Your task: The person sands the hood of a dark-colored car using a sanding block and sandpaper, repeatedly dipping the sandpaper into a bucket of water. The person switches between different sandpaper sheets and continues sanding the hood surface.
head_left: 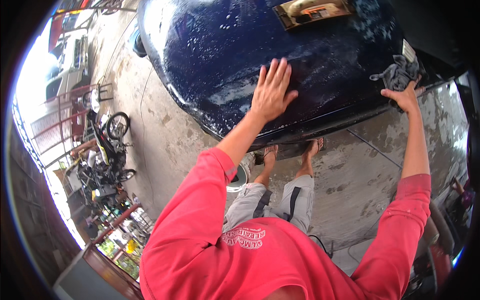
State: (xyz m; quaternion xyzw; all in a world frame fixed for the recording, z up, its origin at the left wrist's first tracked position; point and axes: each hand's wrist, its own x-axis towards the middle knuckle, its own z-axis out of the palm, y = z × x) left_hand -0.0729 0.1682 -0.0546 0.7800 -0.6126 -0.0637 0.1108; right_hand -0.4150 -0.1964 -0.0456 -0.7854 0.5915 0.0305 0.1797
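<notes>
My left hand (272, 92) lies flat, fingers stretched out, on the dark blue car panel (200, 55). Water drops and whitish smears cover the panel around it. Over at the panel's right end, my right hand (405, 99) has hold of a crumpled grey rag (398, 74), its thumb pointing left and its fingers partly hidden by the cloth. Just beyond the rag a pale, flat block (408, 51) shows. Farther up on the panel sits a shallow cardboard box (286, 19) with a pale, rounded object (310, 7) in it.
Below the panel's near edge, a whitish bucket (241, 176) stands by my feet. A dark, thin rod or hose (372, 145) crosses the wet concrete floor (350, 175). Motorcycles (105, 145) are parked at the left, with a pale vehicle (65, 75) behind them.
</notes>
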